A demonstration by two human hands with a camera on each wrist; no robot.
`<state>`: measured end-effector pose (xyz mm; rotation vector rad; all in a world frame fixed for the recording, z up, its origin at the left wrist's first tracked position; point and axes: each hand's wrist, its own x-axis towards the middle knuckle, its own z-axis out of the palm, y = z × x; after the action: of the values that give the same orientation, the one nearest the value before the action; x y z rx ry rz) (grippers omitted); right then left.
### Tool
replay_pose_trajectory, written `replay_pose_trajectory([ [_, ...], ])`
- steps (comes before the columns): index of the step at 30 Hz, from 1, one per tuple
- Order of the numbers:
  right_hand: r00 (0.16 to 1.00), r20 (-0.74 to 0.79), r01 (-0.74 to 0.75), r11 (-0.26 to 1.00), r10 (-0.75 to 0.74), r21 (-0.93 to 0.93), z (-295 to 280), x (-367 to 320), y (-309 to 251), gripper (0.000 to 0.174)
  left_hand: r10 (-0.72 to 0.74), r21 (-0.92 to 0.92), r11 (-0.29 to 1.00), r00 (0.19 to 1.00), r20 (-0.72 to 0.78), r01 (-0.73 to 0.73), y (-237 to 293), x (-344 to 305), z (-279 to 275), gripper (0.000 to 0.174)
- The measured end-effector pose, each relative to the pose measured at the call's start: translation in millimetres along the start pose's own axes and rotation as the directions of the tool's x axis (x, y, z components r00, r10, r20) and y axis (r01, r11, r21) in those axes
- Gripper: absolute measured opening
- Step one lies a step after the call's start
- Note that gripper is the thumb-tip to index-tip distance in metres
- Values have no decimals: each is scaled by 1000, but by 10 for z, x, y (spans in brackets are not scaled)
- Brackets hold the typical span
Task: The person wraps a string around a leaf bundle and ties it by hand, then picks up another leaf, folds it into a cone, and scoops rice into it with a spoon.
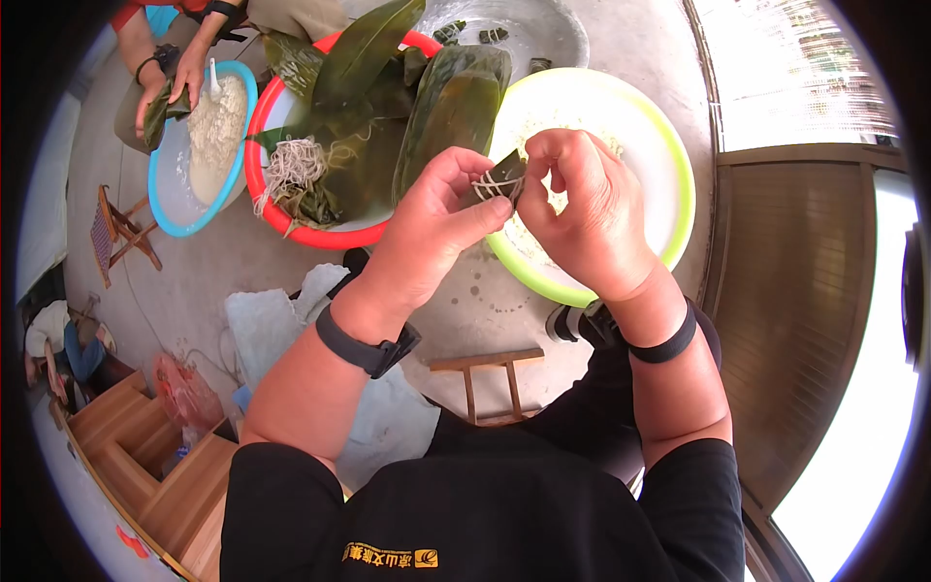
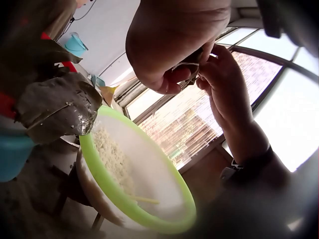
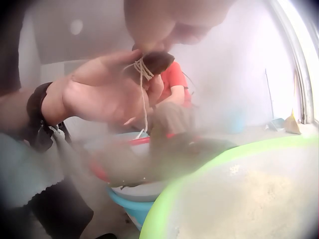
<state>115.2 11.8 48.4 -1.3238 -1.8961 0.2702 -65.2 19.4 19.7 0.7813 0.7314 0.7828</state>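
Here, the leaf parcel (image 1: 501,180) is a small, dark green wedge of folded leaf, glossy and damp. It is held in the air above the near rim of the green basin (image 1: 681,165). Pale fibrous string (image 1: 488,184) is wound round its middle in a few turns, and the right wrist view shows a loose tail (image 3: 144,99) hanging straight down. The left hand (image 1: 427,233) grips the parcel from the left, thumb on top and fingers curled under it. The right hand (image 1: 582,209) pinches the other end between curled thumb and fingertips. The two hands almost touch.

The green basin is round, smooth plastic with a white inside, and grainy white rice (image 2: 112,154) lies along one side. Touching its left edge is a red basin (image 1: 330,238) piled with long, pointed, wet leaves (image 1: 456,107) and a tangle of strings (image 1: 291,165). Further left, a blue basin (image 1: 165,209) holds more rice, and another person's hands (image 1: 184,78) work at its rim.

The basins crowd the far side. Below the hands is open room down to a low wooden stool (image 1: 485,373) and the grey concrete floor (image 1: 194,281), which is spotted with wet marks. A wooden frame (image 1: 795,291) and a bright window stand to the right.
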Motion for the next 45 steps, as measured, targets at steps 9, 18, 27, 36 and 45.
replay_pose_trajectory([
  [9, 999, 32, 7, 990, -11, 143, 3, -45, -54, 30, -12, -94, 996, 1000, -9, 11, -35, 28, -35, 30],
  [18, 1000, 15, 14, 998, -15, 57, -6, -17, 1, 32, -48, -78, 996, 999, 14, 49, -41, 21, -51, 29],
  [27, 999, 47, 21, 997, -24, 68, -11, -42, -18, 35, -57, -100, 993, 998, -8, 55, -22, 14, -39, 26],
  [36, 999, 46, -11, 990, 5, 140, -12, -52, -6, 31, -57, -89, 995, 998, -19, 55, -38, 29, -56, 26],
  [45, 996, 80, 26, 993, -35, 113, 27, -55, 21, 36, -57, -97, 994, 998, -27, 54, -22, 32, -65, 24],
])
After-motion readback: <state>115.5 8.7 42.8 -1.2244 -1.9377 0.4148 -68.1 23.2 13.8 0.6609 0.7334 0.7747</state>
